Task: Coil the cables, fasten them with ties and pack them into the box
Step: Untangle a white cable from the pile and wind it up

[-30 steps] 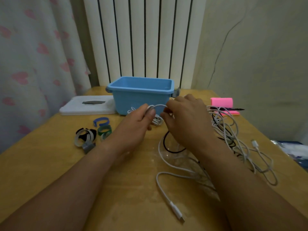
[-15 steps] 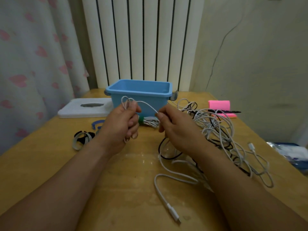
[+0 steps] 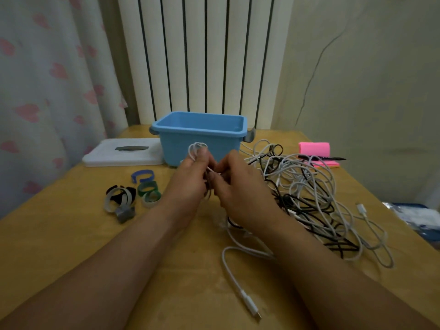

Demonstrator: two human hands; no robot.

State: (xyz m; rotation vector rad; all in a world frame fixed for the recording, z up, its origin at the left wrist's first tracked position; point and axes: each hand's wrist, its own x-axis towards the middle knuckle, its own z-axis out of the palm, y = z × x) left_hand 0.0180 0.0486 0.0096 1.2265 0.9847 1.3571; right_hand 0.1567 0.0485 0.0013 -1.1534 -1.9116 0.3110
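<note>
White cable loops (image 3: 197, 148) rise above the left hand (image 3: 190, 181), which is closed around a small coiled bundle held above the wooden surface (image 3: 71, 234). The right hand (image 3: 240, 186) is closed against the same bundle, fingertips (image 3: 212, 178) meeting those of the left; a short white strand runs between the two hands. Whether a tie is already on the bundle cannot be determined (the fingers cover that part).

Directly behind the hands stands the blue plastic box (image 3: 200, 134), open-topped, with grey handles at its ends. Its interior shows no contents from this angle. To its left lies a flat white lid (image 3: 123, 152) with a dark grey centre grip.

Loose ties rest on the surface left of the left hand: a blue tie (image 3: 142, 175), green ties (image 3: 148, 190) just below it, and a grey and black cluster (image 3: 120, 202) nearer the left edge.

Right of the right hand sits a tangled heap of white and black cables (image 3: 307, 194), uncoiled. One white cable trails toward the viewer between the forearms and ends in a connector plug (image 3: 251, 307) lying flat on the surface. Another white plug (image 3: 361, 207) lies at the heap's right side.

Behind the heap are a pink roll (image 3: 314, 148) and a black pen (image 3: 332, 158) on a pink pad.
</note>
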